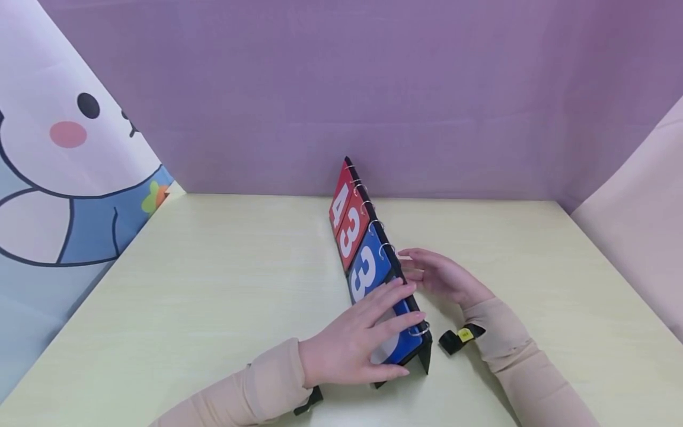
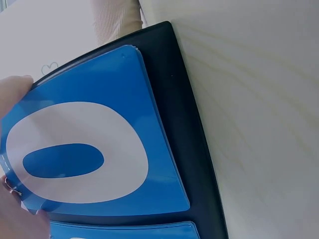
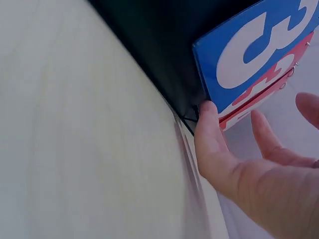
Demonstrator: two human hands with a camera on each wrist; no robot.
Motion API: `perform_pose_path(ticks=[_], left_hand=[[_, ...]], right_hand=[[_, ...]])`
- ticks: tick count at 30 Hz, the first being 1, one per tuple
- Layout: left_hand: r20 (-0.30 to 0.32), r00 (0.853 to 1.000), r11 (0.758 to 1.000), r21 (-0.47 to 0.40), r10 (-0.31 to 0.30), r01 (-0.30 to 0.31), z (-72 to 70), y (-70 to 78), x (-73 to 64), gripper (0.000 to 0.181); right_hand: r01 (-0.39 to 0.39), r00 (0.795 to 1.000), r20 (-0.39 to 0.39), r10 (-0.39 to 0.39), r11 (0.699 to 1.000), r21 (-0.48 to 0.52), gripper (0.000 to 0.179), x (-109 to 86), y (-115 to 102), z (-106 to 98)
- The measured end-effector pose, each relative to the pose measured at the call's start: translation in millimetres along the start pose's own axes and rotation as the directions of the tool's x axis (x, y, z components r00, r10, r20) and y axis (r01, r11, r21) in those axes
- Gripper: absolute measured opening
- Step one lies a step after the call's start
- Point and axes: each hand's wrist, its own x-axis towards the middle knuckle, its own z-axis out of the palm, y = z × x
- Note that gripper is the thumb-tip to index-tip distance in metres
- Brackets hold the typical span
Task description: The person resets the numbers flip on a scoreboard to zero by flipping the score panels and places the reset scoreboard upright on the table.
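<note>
A tabletop flip scoreboard (image 1: 349, 237) with a black base stands like a tent, with red and blue number cards hung on metal rings. My left hand (image 1: 360, 338) lies across the nearest blue card (image 2: 132, 74), which shows a 0, with spread, fairly straight fingers reaching its ringed top edge. On the scoreboard's other side, my right hand (image 1: 440, 276) has its fingers extended and loosely bent. In the right wrist view, one fingertip is right at the lower corner of a blue card (image 3: 212, 69) showing a 3; red cards (image 3: 249, 110) hang beyond it.
The pale wood-look table (image 1: 240, 255) holds the scoreboard near its middle. A purple backdrop (image 1: 341, 89) rises behind the table, with a cartoon-printed cloth (image 1: 37, 166) at left. A black strap with a yellow label (image 1: 464, 335) sits at the right wrist.
</note>
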Motion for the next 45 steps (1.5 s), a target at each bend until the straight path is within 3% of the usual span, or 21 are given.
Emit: perform_pose_path(ticks=[7, 11, 14, 17, 19, 23, 40, 43, 45], left_hand=[[0.002, 1.0, 1.0, 0.007, -0.005, 0.004, -0.3, 0.7, 0.2, 0.081], [0.019, 1.0, 1.0, -0.002, -0.021, 0.021, -1.3, 1.6, 0.4, 0.08], [0.026, 0.999, 1.0, -0.005, -0.028, 0.028, -1.7, 2.0, 0.7, 0.08], [0.029, 0.999, 0.999, -0.012, -0.034, 0.034, -2.0, 2.0, 0.3, 0.08], [0.027, 0.999, 0.999, -0.014, -0.034, 0.034, -1.7, 1.7, -0.1, 0.081], [0.025, 0.999, 0.999, -0.015, -0.032, 0.033, -1.5, 1.2, -0.5, 0.081], [0.033, 0.999, 0.999, -0.024, -0.037, 0.038, -1.4, 0.4, -1.2, 0.082], [0.041, 0.998, 0.999, -0.029, -0.042, 0.044, -1.2, 0.4, -1.2, 0.082], [0.05, 0.998, 0.998, -0.029, -0.048, 0.05, -1.2, 0.5, -1.2, 0.081]], right_hand=[[0.059, 0.984, -0.177, -0.028, 0.983, 0.174, 0.021, -2.4, -3.8, -0.2], [0.065, 0.968, -0.25, -0.01, 0.975, 0.213, 0.023, -1.1, -4.6, 0.1], [0.055, 0.96, -0.282, -0.002, 0.982, 0.182, 0.025, -1.4, -4.5, -0.5], [0.056, 0.948, -0.318, -0.004, 0.987, 0.154, 0.016, -3.1, -3.6, -2.0], [0.067, 0.939, -0.344, -0.009, 0.985, 0.156, 0.011, -4.2, -3.3, -2.9], [0.088, 0.925, -0.379, -0.012, 0.979, 0.185, 0.016, -5.3, -4.0, -3.5], [0.094, 0.905, -0.425, -0.012, 0.981, 0.172, 0.024, -12.2, -14.5, -11.7], [0.121, 0.885, -0.463, -0.041, 0.982, 0.144, 0.026, -13.7, -16.7, -12.1], [0.132, 0.859, -0.508, -0.06, 0.985, 0.107, 0.025, -14.5, -17.5, -12.0]])
